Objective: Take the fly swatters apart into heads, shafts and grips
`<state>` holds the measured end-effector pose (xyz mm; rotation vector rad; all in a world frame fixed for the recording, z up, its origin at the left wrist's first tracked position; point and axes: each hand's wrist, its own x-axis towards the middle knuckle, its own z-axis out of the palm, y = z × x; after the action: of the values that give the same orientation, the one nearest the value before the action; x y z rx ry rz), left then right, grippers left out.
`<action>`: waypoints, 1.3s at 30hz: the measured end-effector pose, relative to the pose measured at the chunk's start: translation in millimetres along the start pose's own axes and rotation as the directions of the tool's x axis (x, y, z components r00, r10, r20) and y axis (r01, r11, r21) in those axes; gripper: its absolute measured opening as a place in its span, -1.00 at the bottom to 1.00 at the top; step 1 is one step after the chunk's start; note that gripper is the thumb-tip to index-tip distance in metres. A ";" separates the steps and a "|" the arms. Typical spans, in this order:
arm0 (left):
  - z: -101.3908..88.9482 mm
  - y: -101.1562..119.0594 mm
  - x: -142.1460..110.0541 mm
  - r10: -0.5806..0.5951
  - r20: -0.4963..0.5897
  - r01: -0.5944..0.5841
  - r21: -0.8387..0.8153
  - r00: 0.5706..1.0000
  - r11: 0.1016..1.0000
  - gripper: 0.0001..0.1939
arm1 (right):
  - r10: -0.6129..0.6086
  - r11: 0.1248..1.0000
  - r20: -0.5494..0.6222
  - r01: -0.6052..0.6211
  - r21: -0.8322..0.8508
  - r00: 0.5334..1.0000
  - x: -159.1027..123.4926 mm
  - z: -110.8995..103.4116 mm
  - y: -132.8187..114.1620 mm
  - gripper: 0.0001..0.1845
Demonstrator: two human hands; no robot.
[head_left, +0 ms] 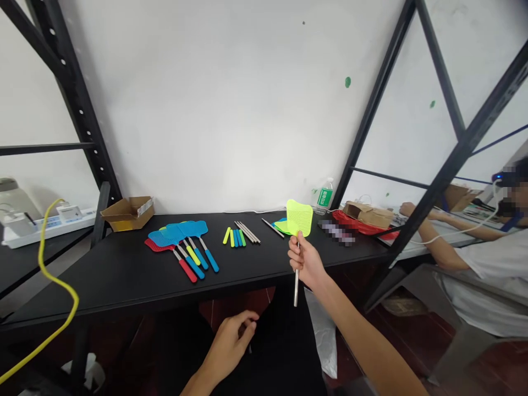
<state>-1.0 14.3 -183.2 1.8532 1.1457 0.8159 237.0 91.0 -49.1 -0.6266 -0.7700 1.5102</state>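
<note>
My right hand (304, 261) is closed around the metal rod of a yellow-green fly swatter (300, 217), held upright above the table's front edge. The bare lower end of its rod points down and carries no coloured grip. Over my lap, my left hand (231, 338) is loosely curled, thumb and forefinger apart, with nothing visible in it. Behind the raised swatter lie green and blue swatter heads (281, 225), partly hidden, beside a single metal rod (273, 227). Several metal rods (248, 233) and coloured grips (236, 237) lie mid-table. Further left are several fly swatters with grips (181, 236), overlapping.
The black table (136, 275) runs along a white wall. An open cardboard box (128, 213) stands left, a water bottle (325, 197) at the back right. A yellow cable (74, 300) hangs at left. Beyond the right-hand metal frame (443, 176), another person (487, 256) sits working.
</note>
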 end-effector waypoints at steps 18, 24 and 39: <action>-68.7 125.7 32.6 0.285 -0.269 -0.094 0.556 0.920 0.826 -0.69 | -0.230 0.919 0.098 0.249 -0.306 0.968 -25.6 1.8 -22.9 -0.56; -79.3 128.6 34.0 0.442 -0.310 -0.067 0.752 0.842 0.656 -0.64 | -0.058 0.944 0.076 0.079 -0.321 0.995 -28.5 6.0 -21.2 -0.45; -83.5 121.6 34.7 0.526 -0.186 -0.173 0.810 0.830 0.560 -0.62 | 0.132 0.991 0.223 -0.129 -0.026 0.966 -33.1 9.3 -20.9 -0.76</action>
<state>-7.5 36.5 -33.4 2.8111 1.5698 1.0931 245.9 57.3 -29.0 -0.5288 -0.9244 1.7189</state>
